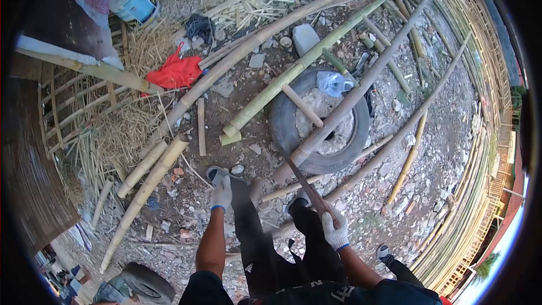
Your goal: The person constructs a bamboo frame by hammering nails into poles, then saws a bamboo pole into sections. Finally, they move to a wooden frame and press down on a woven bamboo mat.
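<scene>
My right hand [335, 228], in a white knitted glove, is closed around a machete [307, 187]. Its long, dark blade points forward and left, crossing in front of the tire [280, 126] and the thick grey bamboo pole [316, 138]. My left hand [222, 193], gloved too, hangs beside my left leg above the shoe, fingers stretched out and nothing visible in them. Ahead of it lies the cut end of a green bamboo pole [265, 97]. A short bamboo piece [302, 105] bridges the green and grey poles over the tire.
A clear plastic bag [334, 83] lies on the tire. Cut bamboo lengths [148, 191] and a red cloth [174, 72] are at left, with a bucket [133, 1] behind. Long poles [468, 192] are stacked at right. Another person's shoe [385, 253] shows at lower right. Rubble covers the ground.
</scene>
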Demonstrator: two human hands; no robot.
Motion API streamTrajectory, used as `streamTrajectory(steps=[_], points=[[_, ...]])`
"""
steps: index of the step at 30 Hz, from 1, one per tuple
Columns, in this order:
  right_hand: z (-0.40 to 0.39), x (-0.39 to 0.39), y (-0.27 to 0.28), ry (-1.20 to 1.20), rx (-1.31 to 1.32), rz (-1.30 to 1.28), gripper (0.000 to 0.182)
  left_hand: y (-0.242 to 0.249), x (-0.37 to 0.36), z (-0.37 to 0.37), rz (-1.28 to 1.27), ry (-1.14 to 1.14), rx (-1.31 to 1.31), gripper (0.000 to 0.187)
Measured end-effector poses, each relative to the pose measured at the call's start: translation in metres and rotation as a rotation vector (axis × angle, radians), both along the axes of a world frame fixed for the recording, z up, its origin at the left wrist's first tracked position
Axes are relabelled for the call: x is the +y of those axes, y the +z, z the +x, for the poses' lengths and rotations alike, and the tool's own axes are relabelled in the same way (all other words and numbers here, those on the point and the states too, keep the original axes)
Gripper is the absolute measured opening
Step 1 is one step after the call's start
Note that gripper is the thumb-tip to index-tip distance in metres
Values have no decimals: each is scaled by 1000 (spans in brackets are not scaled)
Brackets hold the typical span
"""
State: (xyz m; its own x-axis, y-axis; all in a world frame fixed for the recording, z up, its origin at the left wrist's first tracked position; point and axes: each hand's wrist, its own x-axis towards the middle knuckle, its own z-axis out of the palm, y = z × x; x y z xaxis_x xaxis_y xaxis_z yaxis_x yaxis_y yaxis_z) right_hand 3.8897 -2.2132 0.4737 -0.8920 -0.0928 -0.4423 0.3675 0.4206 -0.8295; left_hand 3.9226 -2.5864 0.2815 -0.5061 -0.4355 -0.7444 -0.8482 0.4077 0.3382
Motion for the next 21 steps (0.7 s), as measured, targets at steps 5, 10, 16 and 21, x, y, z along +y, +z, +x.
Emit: streamTrajectory(steps=[5,10,16,21], points=[[22,65,-8,-254,-65,-85,47,38,67,-2,29,-211,-13,76],[46,156,-28,-431,41,-20,50,32,152,-38,91,-415,-89,65],[108,266,-83,-720,54,105,52,-41,210,-88,-134,-463,-55,104],[188,301,-115,-997,-38,175,55,-150,194,-79,5,-466,-77,101]])
